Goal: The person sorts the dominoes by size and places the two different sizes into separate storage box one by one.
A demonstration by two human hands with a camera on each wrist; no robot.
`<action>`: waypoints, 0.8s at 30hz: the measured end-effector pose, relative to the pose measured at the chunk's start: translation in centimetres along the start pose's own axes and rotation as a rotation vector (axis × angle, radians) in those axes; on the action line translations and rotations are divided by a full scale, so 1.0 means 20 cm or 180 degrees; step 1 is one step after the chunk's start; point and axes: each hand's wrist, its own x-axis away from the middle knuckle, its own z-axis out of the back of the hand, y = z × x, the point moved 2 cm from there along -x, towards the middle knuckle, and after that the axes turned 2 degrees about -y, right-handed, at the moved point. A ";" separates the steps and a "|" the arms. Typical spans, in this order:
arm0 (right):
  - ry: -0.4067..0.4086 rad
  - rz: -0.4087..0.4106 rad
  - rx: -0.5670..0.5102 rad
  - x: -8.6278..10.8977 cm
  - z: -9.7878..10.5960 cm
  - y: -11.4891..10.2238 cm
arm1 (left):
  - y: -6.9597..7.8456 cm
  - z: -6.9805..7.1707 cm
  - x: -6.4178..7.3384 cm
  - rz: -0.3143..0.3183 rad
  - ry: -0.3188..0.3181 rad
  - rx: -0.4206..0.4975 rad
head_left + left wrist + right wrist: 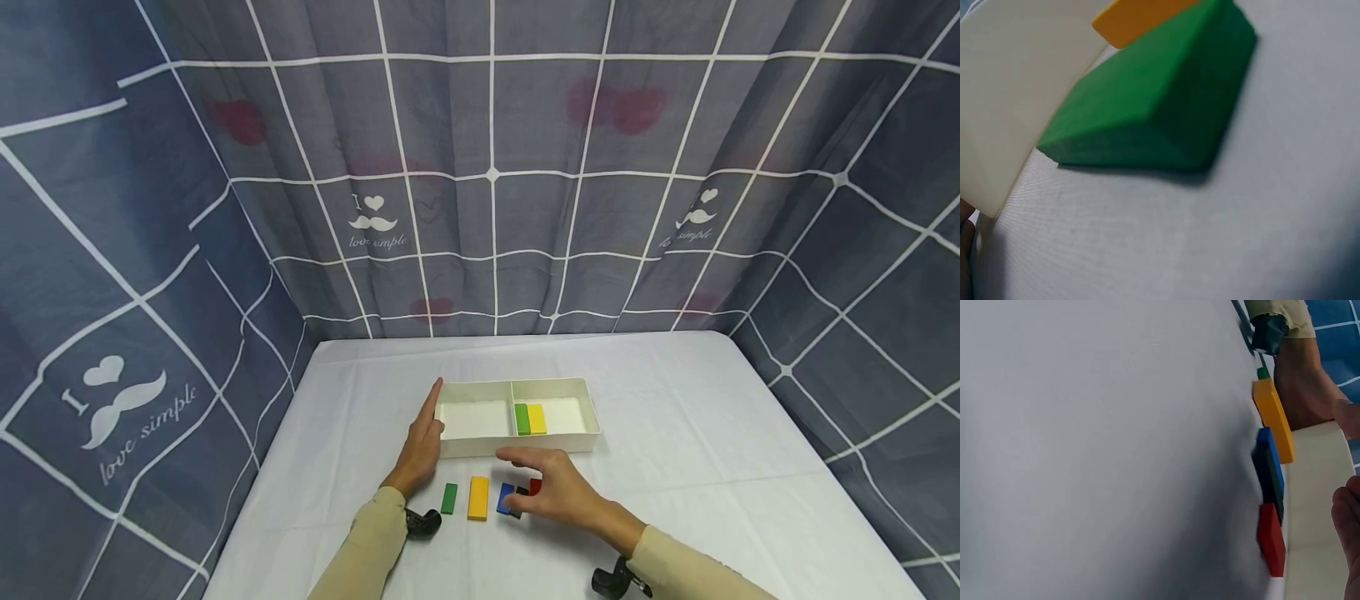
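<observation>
A white two-compartment box (480, 447) stands on the table; a green block (522, 419) and a yellow block (536, 419) lie side by side in its right compartment. My left hand (420, 446) rests against the box's left end, fingers extended along it. In front of the box, my right hand (558, 492) hovers over the loose blocks, thumb and index finger apart with nothing between them. It partly hides a red block (535, 486) and a black block (1266, 478). Beside these lie a blue block (504, 497), a larger yellow block (477, 498) and a green block (1129, 94).
A white cloth (675, 417) covers the table. Dark checked curtains (450, 208) hang behind it and at both sides. Each wrist carries a small black camera, one by the left sleeve (367, 533), one by the right sleeve (682, 567).
</observation>
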 end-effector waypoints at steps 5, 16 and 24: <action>-0.0042 0.0057 0.0011 0.01 -0.04 0.01 | 0.00 0.00 0.00 0.0017 -0.0016 0.0020; -0.0172 -0.0084 0.0080 -0.01 -0.11 0.01 | -0.01 0.00 0.00 0.0022 0.0010 -0.0039; -0.0276 -0.0058 0.0207 -0.01 -0.14 0.01 | -0.01 0.00 0.00 -0.0008 0.0014 -0.0057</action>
